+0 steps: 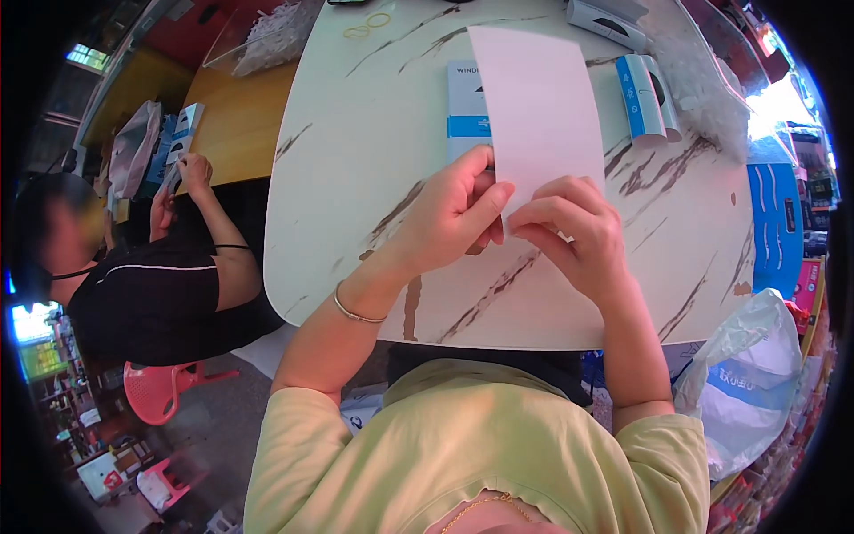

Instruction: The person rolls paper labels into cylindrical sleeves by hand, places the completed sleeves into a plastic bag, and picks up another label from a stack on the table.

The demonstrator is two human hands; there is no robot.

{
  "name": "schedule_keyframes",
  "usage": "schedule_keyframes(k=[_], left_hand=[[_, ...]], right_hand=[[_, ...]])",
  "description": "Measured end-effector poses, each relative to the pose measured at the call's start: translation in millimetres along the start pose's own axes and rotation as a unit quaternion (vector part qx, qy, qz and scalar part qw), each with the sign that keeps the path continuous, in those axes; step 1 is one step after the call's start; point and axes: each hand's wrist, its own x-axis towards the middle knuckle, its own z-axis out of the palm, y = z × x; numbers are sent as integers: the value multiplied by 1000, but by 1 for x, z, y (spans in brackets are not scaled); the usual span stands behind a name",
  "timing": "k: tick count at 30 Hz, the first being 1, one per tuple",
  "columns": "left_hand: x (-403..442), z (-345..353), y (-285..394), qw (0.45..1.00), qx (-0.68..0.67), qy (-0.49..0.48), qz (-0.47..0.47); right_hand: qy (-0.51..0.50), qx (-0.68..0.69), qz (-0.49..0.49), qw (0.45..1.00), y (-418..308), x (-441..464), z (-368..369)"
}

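Note:
A long white sheet (544, 116), its visible face blank, stands raised over the marble-patterned table (356, 160). My left hand (458, 209) is closed on the sheet's lower left edge, thumb in front and fingers partly hidden behind. Thumb and fingers of my right hand (574, 227) pinch the bottom edge near its corner. Behind the sheet, a white and blue printed box or card (467, 98) is partly covered; only its left strip shows, with lettering at the top.
Curled white and blue printed sleeves (642, 102) lie at the right, with another white piece (609, 22) farther back. Yellow rubber bands (366, 27) sit at the far left. A plastic bag (747, 383) hangs at the right. Another person (160, 276) handles boxes at a wooden table.

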Motion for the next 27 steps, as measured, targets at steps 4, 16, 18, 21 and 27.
schedule_keyframes(k=[4,16,18,21,27], left_hand=[[0,1,2,1000,20,-18,4],[0,-1,1,998,37,-50,-1],[-1,-2,2,998,39,-53,0],[-2,-3,5,998,31,-53,-21],[-3,-6,6,998,29,-57,-28]], right_hand=[[-26,25,7,999,-3,0,-1],[-85,77,61,992,-7,0,3],[-84,51,16,995,-6,1,3],[-102,40,2,994,-5,1,2],[-90,81,38,992,-7,0,4]])
